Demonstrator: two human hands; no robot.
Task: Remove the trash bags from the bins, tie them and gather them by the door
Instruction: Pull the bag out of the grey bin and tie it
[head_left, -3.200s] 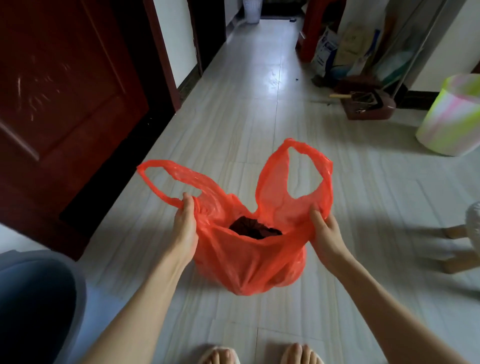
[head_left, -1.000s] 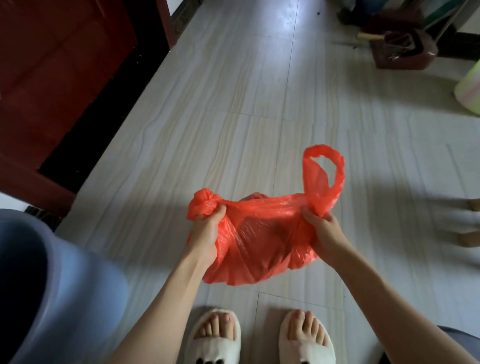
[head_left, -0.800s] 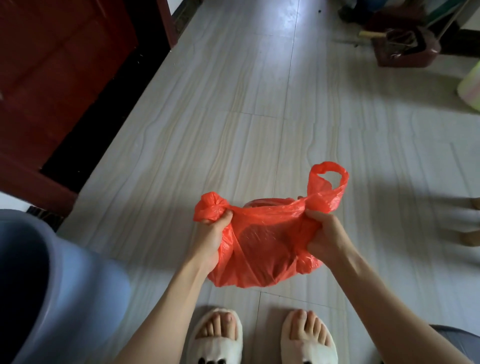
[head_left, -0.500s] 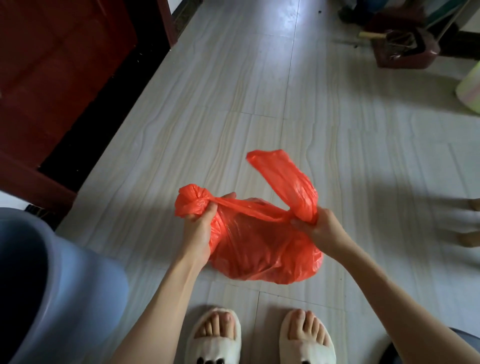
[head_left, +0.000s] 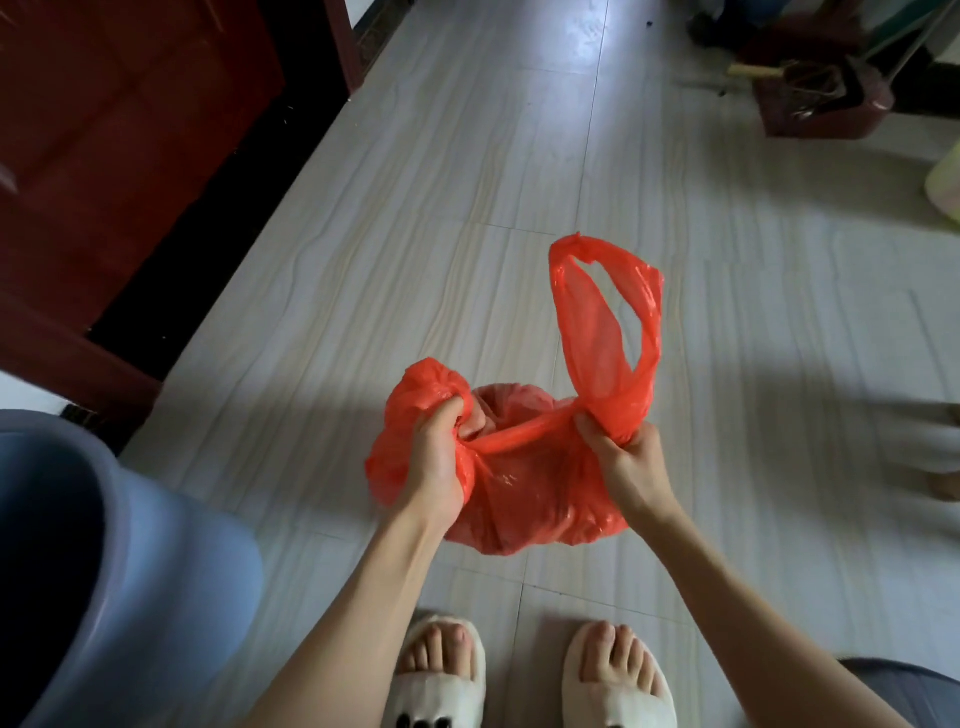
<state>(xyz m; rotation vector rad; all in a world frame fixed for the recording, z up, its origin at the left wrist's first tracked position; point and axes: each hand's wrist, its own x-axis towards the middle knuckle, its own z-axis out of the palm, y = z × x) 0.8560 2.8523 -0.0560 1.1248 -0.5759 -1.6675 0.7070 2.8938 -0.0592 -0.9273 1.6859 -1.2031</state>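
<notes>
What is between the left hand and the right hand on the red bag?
In the head view, a taut twisted strand of the red bag spans from the left hand to the right hand, above the bag's bulging body.

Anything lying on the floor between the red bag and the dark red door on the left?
Nothing visible: bare tile floor lies between the red bag, held in both hands, and the door. The blue bin sits nearer, lower left.

**Lighting and image quality, head view**

Soft daylight enters from the top, leaving a pale glare on the floor. Broad shadow lies beneath the bag. Wide-angle distortion bends the edges; the right margin is motion-blurred.
</notes>
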